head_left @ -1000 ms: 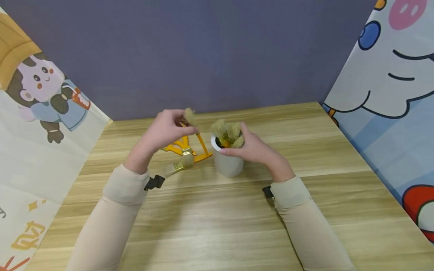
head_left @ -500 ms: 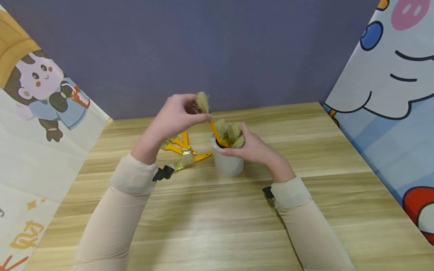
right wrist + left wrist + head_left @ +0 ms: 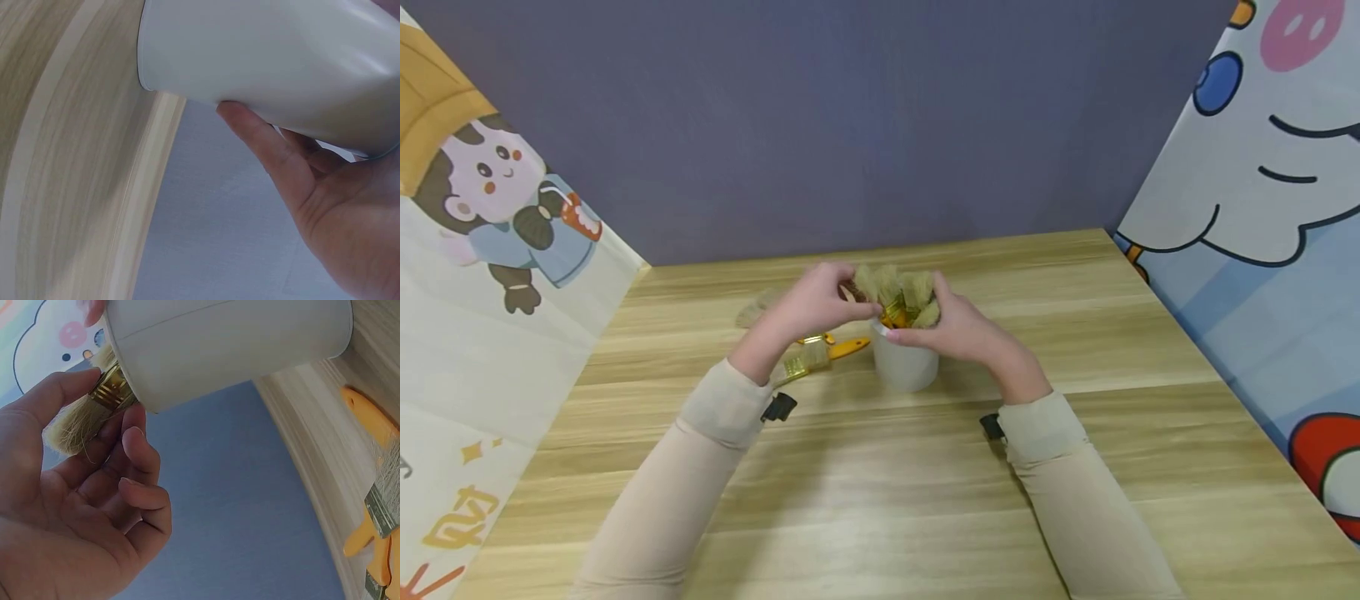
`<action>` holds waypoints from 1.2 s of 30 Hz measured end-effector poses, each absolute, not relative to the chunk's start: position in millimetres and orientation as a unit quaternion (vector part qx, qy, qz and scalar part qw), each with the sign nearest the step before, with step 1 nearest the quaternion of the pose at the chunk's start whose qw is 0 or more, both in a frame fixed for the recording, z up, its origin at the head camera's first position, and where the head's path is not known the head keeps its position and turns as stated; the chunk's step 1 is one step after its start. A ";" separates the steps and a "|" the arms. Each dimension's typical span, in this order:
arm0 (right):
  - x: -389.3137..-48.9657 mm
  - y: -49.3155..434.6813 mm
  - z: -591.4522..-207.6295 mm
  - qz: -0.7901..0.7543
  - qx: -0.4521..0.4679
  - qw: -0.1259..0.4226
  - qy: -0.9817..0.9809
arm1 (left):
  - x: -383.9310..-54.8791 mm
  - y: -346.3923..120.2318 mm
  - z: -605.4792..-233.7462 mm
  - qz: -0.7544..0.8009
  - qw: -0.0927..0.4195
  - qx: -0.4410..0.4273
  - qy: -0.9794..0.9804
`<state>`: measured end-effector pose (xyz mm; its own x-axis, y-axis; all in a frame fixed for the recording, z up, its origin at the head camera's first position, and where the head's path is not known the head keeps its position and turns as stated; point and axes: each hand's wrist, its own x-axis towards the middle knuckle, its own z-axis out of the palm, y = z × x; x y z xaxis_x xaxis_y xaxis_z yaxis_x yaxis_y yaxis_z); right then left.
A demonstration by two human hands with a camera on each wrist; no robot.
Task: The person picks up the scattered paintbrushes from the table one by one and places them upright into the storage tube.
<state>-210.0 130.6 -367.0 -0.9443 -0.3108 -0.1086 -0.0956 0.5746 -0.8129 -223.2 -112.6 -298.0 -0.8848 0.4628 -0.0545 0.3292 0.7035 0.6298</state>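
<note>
A white cylindrical cup [image 3: 907,364] stands upright on the wooden table, with several paintbrushes [image 3: 917,289] in it, bristles up. My right hand [image 3: 964,332] holds the cup at its right side near the rim; in the right wrist view its fingers [image 3: 256,134] lie along the cup wall. At the cup's left rim, my left hand [image 3: 812,304] pinches another paintbrush [image 3: 81,425] by its gold ferrule between thumb and index finger. That brush's handle is hidden inside the cup. The other left fingers curl loosely below the bristles.
Left of the cup lie several loose paintbrushes with yellow handles, including one near brush [image 3: 850,347], partly covered by my left hand and wrist. A grey-blue panel [image 3: 865,125] rises behind the table, and printed cartoon panels flank both sides.
My left hand has carried the paintbrush rightward, up over the cup, then lowered it so the handle went inside. My right hand has stayed on the cup.
</note>
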 end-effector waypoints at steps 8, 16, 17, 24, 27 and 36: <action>-209.5 131.7 -367.7 -0.449 -0.104 0.140 0.877 | -219.6 -101.3 -298.9 0.283 0.091 0.219 0.929; -210.6 131.1 -368.3 -0.467 -0.132 0.119 0.866 | -222.0 -97.6 -301.9 0.268 0.075 0.211 0.937; -211.3 130.7 -368.0 -0.469 -0.138 0.116 0.865 | -222.7 -98.7 -302.5 0.273 0.074 0.210 0.936; -213.6 130.1 -365.8 -0.458 -0.139 0.117 0.870 | -225.5 -104.9 -305.8 0.307 0.070 0.194 0.929; -213.0 130.5 -365.8 -0.456 -0.133 0.115 0.872 | -225.7 -105.2 -306.6 0.311 0.063 0.183 0.931; -212.4 130.0 -367.9 -0.453 -0.131 0.116 0.874 | -226.6 -108.5 -306.7 0.316 0.069 0.187 0.928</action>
